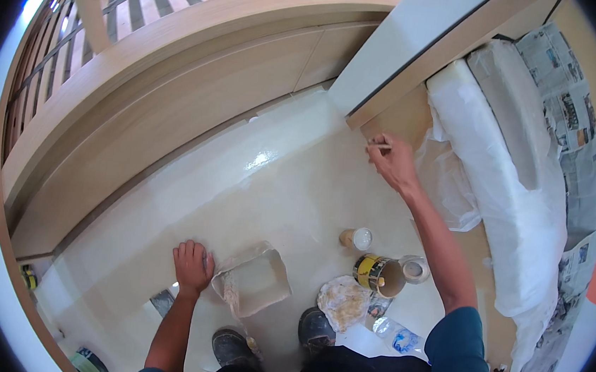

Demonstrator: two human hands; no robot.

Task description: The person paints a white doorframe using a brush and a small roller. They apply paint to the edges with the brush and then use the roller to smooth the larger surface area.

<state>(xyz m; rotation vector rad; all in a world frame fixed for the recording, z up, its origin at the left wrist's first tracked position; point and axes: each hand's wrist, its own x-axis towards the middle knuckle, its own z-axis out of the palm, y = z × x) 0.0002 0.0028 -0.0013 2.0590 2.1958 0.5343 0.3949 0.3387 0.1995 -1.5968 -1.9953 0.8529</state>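
Tan slim tool point(382, 146) — pinching it in right grip point(396, 163); resting flattened, apparently empty left hand point(192, 267) on floor point(201, 202) — probably bracing.

Slatted wooden bed frame point(186, 84), glossy floor point(197, 202)

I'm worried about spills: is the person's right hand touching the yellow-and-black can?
Apart. The head view shows a stretch of pale floor between the right hand and the yellow-and-black can.
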